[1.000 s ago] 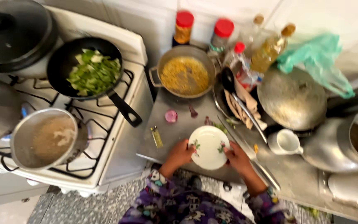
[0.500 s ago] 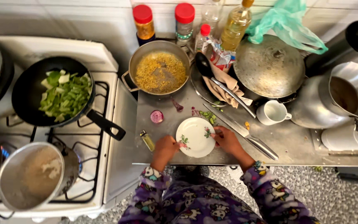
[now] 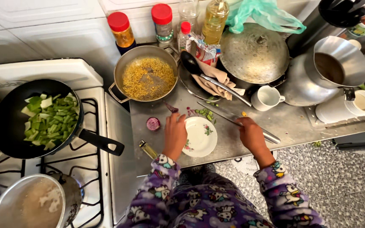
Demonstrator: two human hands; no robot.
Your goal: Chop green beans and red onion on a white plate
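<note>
Left hand rests flat, fingers extended, against the left rim of the small white floral plate on the steel bench. Right hand closes on the long steel knife, right of the plate. Farther left lies the cut red onion half.

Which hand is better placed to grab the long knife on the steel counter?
Right hand: it already rests on the long steel knife near its handle end. Left hand sits across the small white floral plate.

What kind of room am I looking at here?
Most likely a home kitchen: a white gas stove carrying a black pan of chopped green vegetables, and a steel counter crowded with pots, spice jars and an oil bottle.
</note>
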